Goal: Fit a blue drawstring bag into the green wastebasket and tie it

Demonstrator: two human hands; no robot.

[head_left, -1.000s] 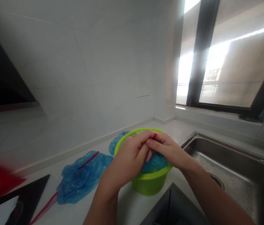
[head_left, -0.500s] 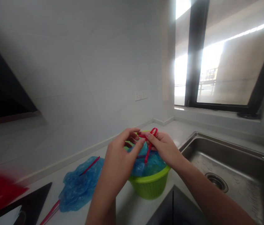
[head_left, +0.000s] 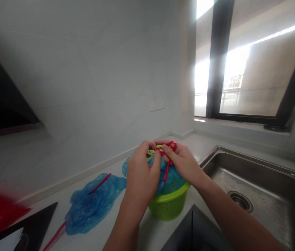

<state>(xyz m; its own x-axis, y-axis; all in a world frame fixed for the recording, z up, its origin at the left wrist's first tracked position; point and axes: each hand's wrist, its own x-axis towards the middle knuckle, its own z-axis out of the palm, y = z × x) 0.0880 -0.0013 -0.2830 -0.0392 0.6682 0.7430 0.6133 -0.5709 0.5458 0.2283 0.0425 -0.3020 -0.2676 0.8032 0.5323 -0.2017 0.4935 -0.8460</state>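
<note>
Both hands are now drawing closer together than half a second ago. Left hand (head_left: 141,174) and right hand (head_left: 182,162) are pinching the red drawstring (head_left: 167,153) of the blue bag (head_left: 169,179) sitting in the green basket (head_left: 168,205) on the table (head_left: 97,237). Knot appears partly formed, not yet tightened; a second blue bag (head_left: 90,204) is lying untied just left of the basket.

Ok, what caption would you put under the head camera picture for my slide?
Left hand and right hand pinch a red tie above a blue bag in a green basket beside the sink.
</note>
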